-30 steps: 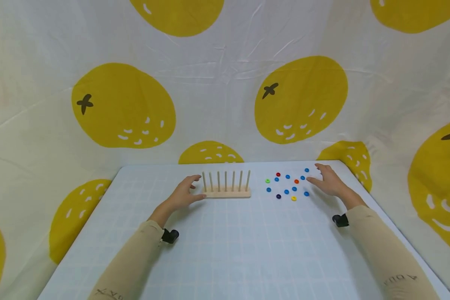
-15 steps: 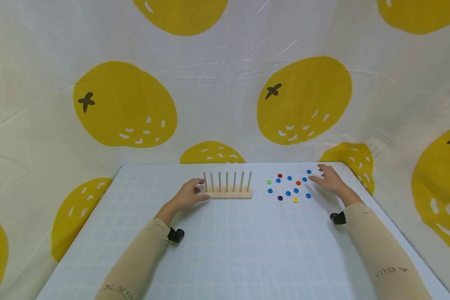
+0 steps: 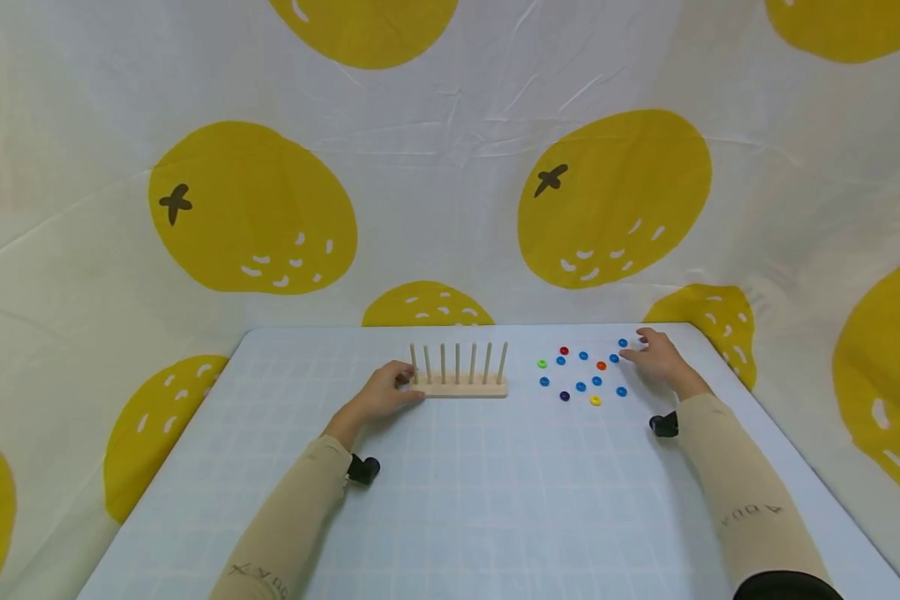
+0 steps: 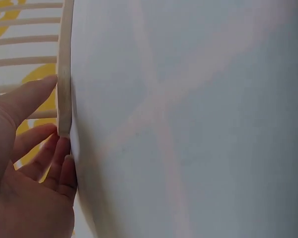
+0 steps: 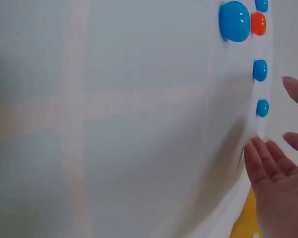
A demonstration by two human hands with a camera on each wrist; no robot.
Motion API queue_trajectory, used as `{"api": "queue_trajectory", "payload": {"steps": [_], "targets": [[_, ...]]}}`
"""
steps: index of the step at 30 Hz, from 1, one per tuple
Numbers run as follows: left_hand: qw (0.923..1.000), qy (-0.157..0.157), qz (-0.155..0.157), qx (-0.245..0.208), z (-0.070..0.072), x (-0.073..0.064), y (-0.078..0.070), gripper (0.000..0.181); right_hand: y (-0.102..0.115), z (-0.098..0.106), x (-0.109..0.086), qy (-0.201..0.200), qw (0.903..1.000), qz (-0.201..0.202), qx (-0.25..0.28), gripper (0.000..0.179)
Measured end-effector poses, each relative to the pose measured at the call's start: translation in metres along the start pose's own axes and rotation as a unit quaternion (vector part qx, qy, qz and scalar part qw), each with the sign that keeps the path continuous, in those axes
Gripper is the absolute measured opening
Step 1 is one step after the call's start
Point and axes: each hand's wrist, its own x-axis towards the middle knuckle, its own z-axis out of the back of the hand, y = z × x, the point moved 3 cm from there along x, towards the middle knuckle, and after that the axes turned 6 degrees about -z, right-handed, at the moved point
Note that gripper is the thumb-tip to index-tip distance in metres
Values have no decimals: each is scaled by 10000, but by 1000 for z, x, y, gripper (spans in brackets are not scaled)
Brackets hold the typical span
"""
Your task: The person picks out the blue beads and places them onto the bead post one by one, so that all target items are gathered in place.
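A wooden rack with a row of upright pegs [image 3: 465, 389] stands toward the back of the table. My left hand [image 3: 382, 390] holds its left end; in the left wrist view the thumb [image 4: 37, 94] lies against the base and the fingertips touch its end. Small coloured rings lie scattered right of the rack: several blue ones, a red [image 3: 564, 351], an orange [image 3: 602, 366], a green [image 3: 542, 363], a yellow [image 3: 596, 401] and a dark purple ring [image 3: 565, 396]. At their right edge hovers my right hand [image 3: 658, 357], fingers relaxed and holding nothing, close to a blue ring [image 3: 614, 358].
The white table [image 3: 450, 492] carries a faint grid. A pale cloth [image 3: 435, 200] printed with big yellow fruit hangs behind and beside it. Black wrist cameras sit under both forearms. A dark rounded object [image 3: 786, 586] cuts into the bottom right of the head view.
My left hand has moved right and closed in on the rack's left end. The right hand has barely moved beside the rings, its forearm shifting left. The head view has drifted slightly.
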Motion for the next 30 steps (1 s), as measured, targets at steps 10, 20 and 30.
{"api": "queue_trajectory", "payload": {"steps": [10,20,30], "targets": [[9993,19,204,-312,-2,5,5,48,-2,-1,10,-41,9996,-229,138,64],[9985,-38,240,-488,1,4,10,47,1,-4,16,38,9984,-364,440,56],[9975,-89,341,-615,1,0,6,47,1,-4,17,63,9975,-395,580,48]]}}
